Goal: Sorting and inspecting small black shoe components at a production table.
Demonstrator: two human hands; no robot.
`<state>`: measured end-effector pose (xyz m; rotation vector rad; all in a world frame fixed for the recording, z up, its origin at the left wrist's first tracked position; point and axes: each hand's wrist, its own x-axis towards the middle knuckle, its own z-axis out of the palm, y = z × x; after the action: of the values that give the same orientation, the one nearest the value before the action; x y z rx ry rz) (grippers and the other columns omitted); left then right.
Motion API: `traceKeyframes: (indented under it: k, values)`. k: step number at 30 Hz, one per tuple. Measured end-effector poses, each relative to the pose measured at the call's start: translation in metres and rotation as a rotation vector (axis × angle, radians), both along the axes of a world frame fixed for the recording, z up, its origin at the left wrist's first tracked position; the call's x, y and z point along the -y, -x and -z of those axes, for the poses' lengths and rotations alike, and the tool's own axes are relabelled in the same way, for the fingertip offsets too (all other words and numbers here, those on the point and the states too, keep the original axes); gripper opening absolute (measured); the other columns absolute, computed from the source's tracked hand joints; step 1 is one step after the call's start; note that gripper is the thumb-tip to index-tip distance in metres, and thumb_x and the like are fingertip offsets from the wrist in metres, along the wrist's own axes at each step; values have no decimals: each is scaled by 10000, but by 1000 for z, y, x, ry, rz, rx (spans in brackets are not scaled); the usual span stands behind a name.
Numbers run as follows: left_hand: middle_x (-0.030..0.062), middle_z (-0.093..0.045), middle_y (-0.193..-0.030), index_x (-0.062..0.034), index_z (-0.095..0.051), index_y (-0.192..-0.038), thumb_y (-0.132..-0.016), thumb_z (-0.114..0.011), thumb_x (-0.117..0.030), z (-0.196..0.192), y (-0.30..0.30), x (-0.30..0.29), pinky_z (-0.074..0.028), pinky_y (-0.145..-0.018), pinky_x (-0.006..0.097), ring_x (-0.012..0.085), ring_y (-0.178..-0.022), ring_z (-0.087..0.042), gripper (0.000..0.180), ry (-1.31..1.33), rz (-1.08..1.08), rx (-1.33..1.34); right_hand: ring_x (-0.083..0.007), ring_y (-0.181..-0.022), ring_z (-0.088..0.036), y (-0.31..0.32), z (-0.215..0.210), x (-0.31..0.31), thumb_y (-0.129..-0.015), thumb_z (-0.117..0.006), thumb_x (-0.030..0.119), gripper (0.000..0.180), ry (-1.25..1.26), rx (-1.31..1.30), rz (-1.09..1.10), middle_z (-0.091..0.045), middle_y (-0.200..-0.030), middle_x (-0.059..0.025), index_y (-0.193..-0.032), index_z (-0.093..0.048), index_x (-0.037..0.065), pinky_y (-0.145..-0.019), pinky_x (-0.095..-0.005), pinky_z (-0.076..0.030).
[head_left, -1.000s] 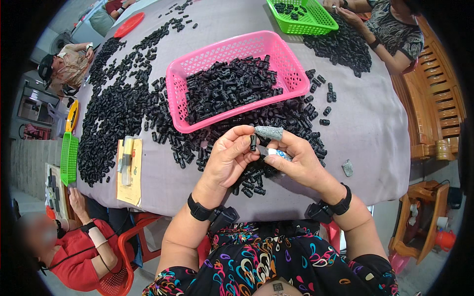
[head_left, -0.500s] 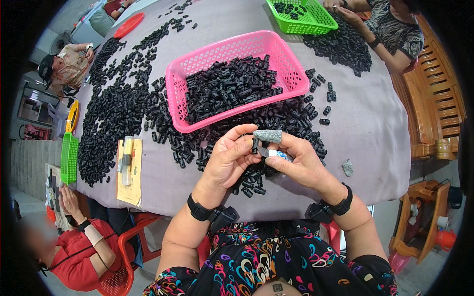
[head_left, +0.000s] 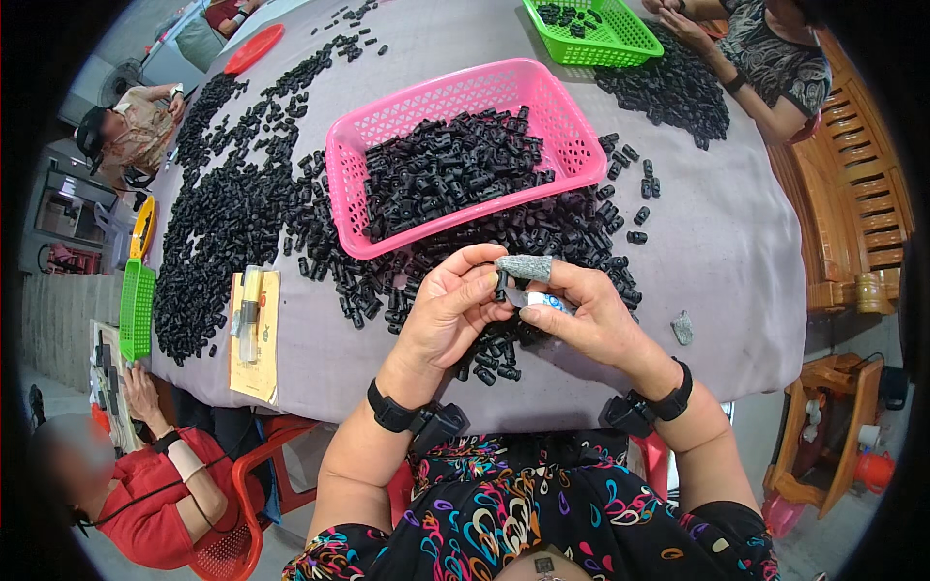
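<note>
My left hand point(head_left: 448, 312) pinches one small black part point(head_left: 501, 285); my right hand point(head_left: 581, 315), gripping a small white piece point(head_left: 542, 301), should press squarely.

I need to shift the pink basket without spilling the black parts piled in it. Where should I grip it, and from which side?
Probably grip the pink basket by the rims of its two short end walls, one hand per end, coming in from its left and right sides. The rim stands bare above the black parts, and the long near wall is crowded by the loose pile on the table.
</note>
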<state>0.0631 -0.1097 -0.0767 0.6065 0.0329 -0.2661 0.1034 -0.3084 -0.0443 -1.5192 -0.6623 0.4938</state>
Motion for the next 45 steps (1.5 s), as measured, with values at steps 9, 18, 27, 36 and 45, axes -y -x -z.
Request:
traceKeyframes:
  k: [9,18,27,36,45]
  values:
    - [124,-664,-1048,1,-528,-1227,-916,-616,-68,1,0,1,-600,-741,294,183,-853,-685,330,-25,21,39,-31,-758,-487,-3,6,-1,-897,-631,140,371,-72,-37,21,-593,-862,29,-1248,-590,27,-674,-204,-428]
    - [121,-656,-1050,4,-525,-1231,-919,-612,-67,-3,1,2,-598,-745,289,181,-870,-680,332,-53,-16,0,-42,-817,-513,-1,2,-1,-899,-638,142,345,-37,-112,-20,-586,-887,26,-1215,-598,10,-727,-216,-442]
    - [96,-661,-997,18,-603,-1174,-942,-592,-99,-12,6,1,-590,-738,248,136,-852,-658,260,-248,-138,64,-67,-962,-557,-6,7,0,-910,-639,120,349,-160,-187,98,-631,-1100,-22,-1230,-572,-2,-854,-239,-458]
    - [62,-667,-925,-18,-629,-956,-898,-653,-63,-10,5,15,-560,-677,217,94,-775,-641,77,-383,-183,41,-52,-886,-536,2,7,-9,-851,-693,43,492,-199,-258,70,-592,-993,-7,-1304,-502,20,-771,-207,-465]
    - [49,-653,-922,2,-647,-1000,-861,-678,-1,-13,8,15,-545,-700,220,89,-795,-634,142,-554,-179,137,-29,-666,-530,0,7,-7,-867,-674,43,420,-196,-404,88,-619,-867,0,-1263,-534,27,-541,-171,-411]
